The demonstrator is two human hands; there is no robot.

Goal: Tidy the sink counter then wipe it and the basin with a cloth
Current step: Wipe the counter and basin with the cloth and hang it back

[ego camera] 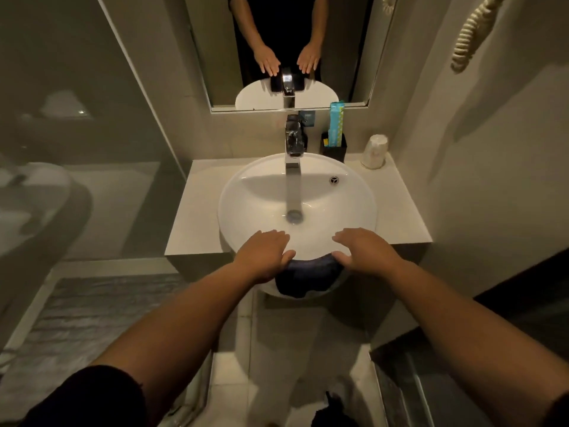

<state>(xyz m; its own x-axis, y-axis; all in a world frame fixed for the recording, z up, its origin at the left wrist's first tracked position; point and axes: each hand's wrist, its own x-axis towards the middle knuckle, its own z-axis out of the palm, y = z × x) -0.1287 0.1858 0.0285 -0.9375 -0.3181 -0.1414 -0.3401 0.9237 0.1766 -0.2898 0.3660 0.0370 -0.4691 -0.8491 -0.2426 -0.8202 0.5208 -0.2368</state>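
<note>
A round white basin (255,192) sits on a pale counter (197,217). A dark blue cloth (304,275) hangs folded over the basin's near rim. My left hand (264,252) lies flat, palm down, over the near rim at the cloth's left edge, fingers spread. My right hand (365,251) lies the same way at the cloth's right edge, thumb touching the cloth. Neither hand grips anything. A chrome tap (292,149) stands at the basin's back.
At the counter's back right stand a black holder (334,149) with a teal toothpaste box (335,123) and a wrapped upturned cup (375,151). A mirror (286,50) hangs above. A glass partition is at the left, a wall at the right.
</note>
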